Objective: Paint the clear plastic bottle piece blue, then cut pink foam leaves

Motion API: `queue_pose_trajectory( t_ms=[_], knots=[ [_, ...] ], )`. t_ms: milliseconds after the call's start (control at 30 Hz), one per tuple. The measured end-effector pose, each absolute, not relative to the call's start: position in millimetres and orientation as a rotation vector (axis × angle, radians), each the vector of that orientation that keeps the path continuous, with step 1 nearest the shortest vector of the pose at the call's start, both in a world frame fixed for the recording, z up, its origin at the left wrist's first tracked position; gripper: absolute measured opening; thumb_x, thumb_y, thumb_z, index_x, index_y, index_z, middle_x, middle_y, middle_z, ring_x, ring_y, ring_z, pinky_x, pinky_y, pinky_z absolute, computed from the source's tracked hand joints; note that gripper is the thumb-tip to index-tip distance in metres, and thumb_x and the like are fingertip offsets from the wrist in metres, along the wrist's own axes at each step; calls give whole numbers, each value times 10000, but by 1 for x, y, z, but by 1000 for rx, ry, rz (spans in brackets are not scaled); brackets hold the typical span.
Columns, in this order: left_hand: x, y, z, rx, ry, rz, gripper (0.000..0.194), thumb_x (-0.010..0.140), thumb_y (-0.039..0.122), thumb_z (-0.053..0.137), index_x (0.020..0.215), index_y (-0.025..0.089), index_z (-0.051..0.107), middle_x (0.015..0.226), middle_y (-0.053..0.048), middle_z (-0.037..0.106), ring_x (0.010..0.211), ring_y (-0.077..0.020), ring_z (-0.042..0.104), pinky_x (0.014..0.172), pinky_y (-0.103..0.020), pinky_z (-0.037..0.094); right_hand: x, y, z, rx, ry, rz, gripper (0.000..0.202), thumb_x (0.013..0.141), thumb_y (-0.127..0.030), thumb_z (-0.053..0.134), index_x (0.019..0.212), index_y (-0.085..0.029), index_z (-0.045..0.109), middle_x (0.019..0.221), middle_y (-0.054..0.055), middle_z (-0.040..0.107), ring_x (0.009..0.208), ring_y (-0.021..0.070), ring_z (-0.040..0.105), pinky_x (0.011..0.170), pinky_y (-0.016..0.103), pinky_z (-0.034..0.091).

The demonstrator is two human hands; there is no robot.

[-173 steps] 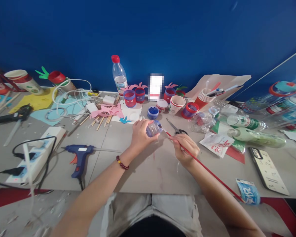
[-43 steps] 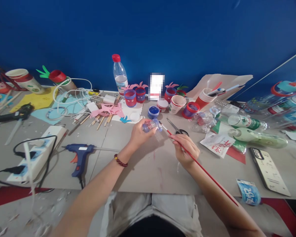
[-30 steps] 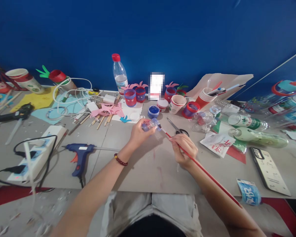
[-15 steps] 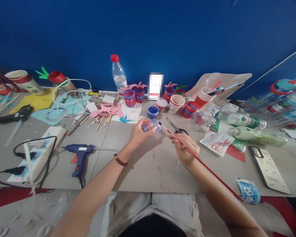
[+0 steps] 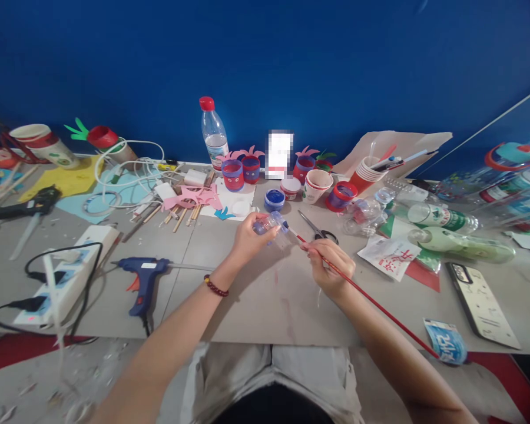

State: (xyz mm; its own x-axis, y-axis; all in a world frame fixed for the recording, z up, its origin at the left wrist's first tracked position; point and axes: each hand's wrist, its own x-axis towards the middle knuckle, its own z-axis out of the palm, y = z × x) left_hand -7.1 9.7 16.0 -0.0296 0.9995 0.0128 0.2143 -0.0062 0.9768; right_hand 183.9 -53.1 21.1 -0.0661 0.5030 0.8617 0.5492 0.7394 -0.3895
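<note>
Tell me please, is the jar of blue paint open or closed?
Open: the jar of blue paint has no lid on it, and the blue paint inside shows from above.

The character 悦 can be read on the blue wrapper [image 5: 447, 343]. Red Chinese characters on the white packet [image 5: 388, 257] and white lettering on the green bottle label [image 5: 451, 220] are unclear.
</note>
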Motion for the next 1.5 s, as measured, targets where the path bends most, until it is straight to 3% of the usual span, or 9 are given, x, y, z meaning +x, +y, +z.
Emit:
queue_pose_trajectory(
  t_ms=[300,533,833,1267,1500],
  knots=[
    [-8,10,20,1345,1436,1119,361,649,414,792,905,209,640,863,-32,687,734,-172,625,663,-304,509,183,-54,23,-842,-1684,-75,196,925,-81,552,950,-219,689,688,33,698,633,177,667,573,306,556],
    [-7,7,24,1442,1455,1083,341,651,392,788,896,204,644,863,-27,695,790,-187,631,719,-309,486,186,-55,18,-846,-1774,-61,294,906,-69,572,1133,-213,691,853,71,743,772,208,701,707,359,587],
    [-8,11,20,1330,1408,1148,337,643,418,794,863,216,638,828,-24,694,719,-166,621,683,-303,492,183,-56,27,-805,-1857,3,290,897,-37,543,1104,-193,673,867,89,732,788,210,694,714,380,589],
    [-10,17,14,1265,1427,1144,315,668,455,775,834,223,641,897,-35,702,810,-185,629,709,-304,490,187,-57,25,-811,-1848,-6,299,893,-52,522,1104,-204,669,837,74,709,746,210,670,689,378,569],
    [-10,14,11,1376,1419,1129,350,656,454,803,873,226,650,838,-14,689,741,-163,618,704,-298,495,188,-55,17,-832,-1905,41,332,910,-70,516,1181,-201,655,945,106,724,866,227,695,765,407,591]
  ],
)
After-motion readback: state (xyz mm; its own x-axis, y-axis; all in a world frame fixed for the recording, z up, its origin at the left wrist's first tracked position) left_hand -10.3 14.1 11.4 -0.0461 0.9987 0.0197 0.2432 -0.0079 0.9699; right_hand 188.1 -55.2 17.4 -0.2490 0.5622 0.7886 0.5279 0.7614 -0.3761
